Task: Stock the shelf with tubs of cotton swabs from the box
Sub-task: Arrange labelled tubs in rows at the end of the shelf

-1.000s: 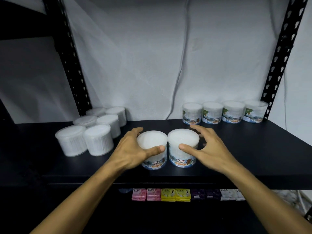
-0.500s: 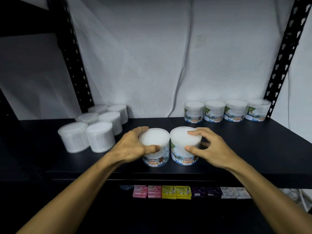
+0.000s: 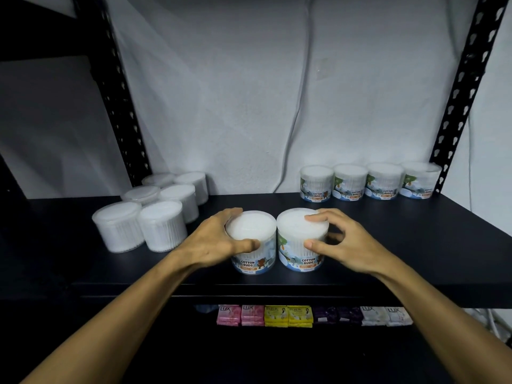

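Head view: left hand (image 3: pixel 213 242) curled round left tub (image 3: pixel 253 245), right hand (image 3: pixel 346 242) pinching right tub (image 3: pixel 300 242). Both tubs touching, upright near front edge of shelf (image 3: pixel 415 253). Behind the tubs, by the wall: four tubs (image 3: pixel 370 182).

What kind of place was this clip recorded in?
Probably a small shop or stockroom. A black slotted-steel shelf holds rows of identical cotton bud tubs, and packaged soap bars line the shelf below, like retail stock.
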The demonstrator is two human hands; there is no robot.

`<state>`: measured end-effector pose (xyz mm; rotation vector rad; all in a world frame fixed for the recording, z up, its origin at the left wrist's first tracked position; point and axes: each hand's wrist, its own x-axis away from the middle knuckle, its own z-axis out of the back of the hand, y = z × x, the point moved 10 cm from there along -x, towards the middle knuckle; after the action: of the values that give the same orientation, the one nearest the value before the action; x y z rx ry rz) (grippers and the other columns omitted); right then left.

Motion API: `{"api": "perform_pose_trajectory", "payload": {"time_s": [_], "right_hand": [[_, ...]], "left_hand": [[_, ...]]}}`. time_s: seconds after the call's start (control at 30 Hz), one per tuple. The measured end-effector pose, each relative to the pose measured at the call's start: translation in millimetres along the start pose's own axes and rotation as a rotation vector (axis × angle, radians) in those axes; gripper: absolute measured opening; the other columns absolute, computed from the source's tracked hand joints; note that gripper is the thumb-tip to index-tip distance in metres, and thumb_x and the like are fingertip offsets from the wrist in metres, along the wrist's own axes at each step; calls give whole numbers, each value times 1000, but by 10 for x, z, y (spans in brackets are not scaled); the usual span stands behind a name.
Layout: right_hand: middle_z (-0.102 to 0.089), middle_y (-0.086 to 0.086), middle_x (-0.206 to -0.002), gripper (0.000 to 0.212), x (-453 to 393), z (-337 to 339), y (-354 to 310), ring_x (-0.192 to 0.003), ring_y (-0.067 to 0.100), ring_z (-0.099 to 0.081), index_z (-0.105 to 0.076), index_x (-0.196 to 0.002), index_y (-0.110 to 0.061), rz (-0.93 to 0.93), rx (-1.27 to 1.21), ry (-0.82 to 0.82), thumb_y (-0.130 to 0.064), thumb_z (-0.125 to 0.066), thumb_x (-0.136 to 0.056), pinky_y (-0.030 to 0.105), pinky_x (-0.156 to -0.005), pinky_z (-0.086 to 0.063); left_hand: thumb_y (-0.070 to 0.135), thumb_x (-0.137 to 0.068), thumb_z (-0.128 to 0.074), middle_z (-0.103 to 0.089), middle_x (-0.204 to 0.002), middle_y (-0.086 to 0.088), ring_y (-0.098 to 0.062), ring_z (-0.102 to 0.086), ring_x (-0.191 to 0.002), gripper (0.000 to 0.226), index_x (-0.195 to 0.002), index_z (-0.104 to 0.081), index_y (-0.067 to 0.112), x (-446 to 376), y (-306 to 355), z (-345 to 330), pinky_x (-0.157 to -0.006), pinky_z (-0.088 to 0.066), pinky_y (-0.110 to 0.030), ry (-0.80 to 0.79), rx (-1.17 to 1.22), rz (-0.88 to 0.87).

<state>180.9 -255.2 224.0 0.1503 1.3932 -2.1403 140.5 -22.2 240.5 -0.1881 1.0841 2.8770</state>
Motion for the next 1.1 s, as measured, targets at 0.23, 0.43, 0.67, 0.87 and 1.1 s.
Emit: {"api": "perform_pose_trajectory", "payload": {"time_s": [0.23,0.43,0.67,0.87,1.1], "right_hand": [[-50,-17,-123,57,-11,-4,13,-118,-2,-48,-64,-113,-28,10,0,-22,-50,-75,-61,20,-94,-47],[-47,-19,-137,72,26,-42,60,-127,4,-46,-50,-128,-47,-58,-39,-113,-58,-78,-62,28,-100,-46],[-51,-8,-134,68,207,-31,81,-120,6,-53,-43,-130,-52,-96,61,23,-45,-76,-71,31,-94,-52],[-56,-4,-128,55,156,26,142,-115,9,-57,-56,-121,-45,-100,79,90,-34,-79,-72,38,-96,-51],[-57,-1,-131,55,171,333,285,-115,9,-58,-55,-122,-42,-158,127,96,-30,-79,-74,38,-100,-48]], "left_hand": [[40,-73,-81,-46,-143,8,-9,-48,-120,88,-147,-37,21,-9,9,-17,-98,-36,-20,-28,4,-11],[48,-72,-81,-45,-142,12,-6,-46,-121,99,-151,-25,30,26,-38,7,-98,-35,-22,-40,104,-30],[44,-70,-83,-61,-126,8,4,-59,-109,67,-131,-55,39,263,-111,9,-98,-50,-27,113,62,-81],[36,-71,-84,-68,-117,10,8,-62,-102,63,-129,-58,36,210,-101,-26,-94,-49,-18,129,101,-62],[31,-70,-85,-69,-115,6,4,-65,-99,63,-128,-61,34,-23,96,-245,-91,-50,-16,98,144,-75]]}}
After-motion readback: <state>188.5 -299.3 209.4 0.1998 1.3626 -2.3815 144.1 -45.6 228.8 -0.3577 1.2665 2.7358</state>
